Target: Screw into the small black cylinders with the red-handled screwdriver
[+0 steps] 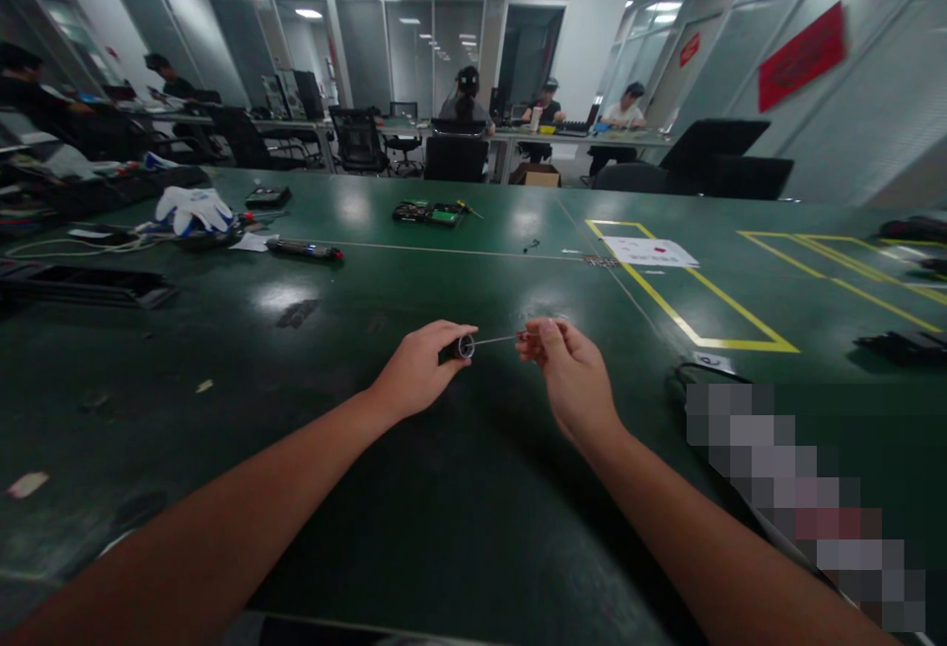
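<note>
My left hand is closed around a small dark cylinder with a pale ring-shaped rim, its round end facing right. From that end a thin metal rod runs across to my right hand, whose thumb and fingers pinch its other end. A bit of reddish colour shows at the right fingertips, too small to make out. Whether the rod goes inside the cylinder or only touches its rim, I cannot tell. Both hands are just above the green table.
Farther back lie an open tool case, a dark pen-shaped tool and white gloves. Yellow tape and a paper sheet mark the right side. A black tray is at left. Several people sit at far desks.
</note>
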### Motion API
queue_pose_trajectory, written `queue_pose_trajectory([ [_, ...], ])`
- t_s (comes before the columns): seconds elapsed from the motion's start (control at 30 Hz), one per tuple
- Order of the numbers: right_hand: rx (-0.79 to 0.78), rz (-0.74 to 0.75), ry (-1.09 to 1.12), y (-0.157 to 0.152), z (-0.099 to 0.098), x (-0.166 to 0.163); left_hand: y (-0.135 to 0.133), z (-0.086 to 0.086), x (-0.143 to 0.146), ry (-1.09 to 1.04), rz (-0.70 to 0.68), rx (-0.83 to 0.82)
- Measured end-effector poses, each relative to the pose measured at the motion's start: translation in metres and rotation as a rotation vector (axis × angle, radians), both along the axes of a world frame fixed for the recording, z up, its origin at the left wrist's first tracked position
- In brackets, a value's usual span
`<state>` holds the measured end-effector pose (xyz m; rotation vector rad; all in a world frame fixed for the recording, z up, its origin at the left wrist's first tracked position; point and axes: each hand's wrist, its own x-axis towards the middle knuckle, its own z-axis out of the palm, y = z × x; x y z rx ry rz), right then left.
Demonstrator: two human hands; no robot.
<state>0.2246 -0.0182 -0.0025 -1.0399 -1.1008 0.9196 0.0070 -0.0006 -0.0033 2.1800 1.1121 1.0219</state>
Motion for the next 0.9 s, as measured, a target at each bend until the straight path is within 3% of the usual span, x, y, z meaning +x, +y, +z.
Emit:
queue_pose_trajectory([
  [0.2, 0.078, -0.016, -0.198, -0.008, 0.009, -0.001, -0.003, 0.000, 0.003, -0.002, 0.038, -0.027],
  [0.47, 0.103, -0.014, -0.266, -0.012, 0.014, -0.001, -0.004, 0.003, 0.003, -0.028, 0.058, -0.021],
  [0.7, 0.101, 0.141, -0.201, -0.018, 0.020, -0.001, -0.002, -0.003, 0.003, -0.044, 0.020, 0.024],
  [0.9, 0.087, 0.038, -0.266, -0.020, 0.021, -0.001, -0.002, -0.002, 0.003, -0.010, 0.035, -0.012],
])
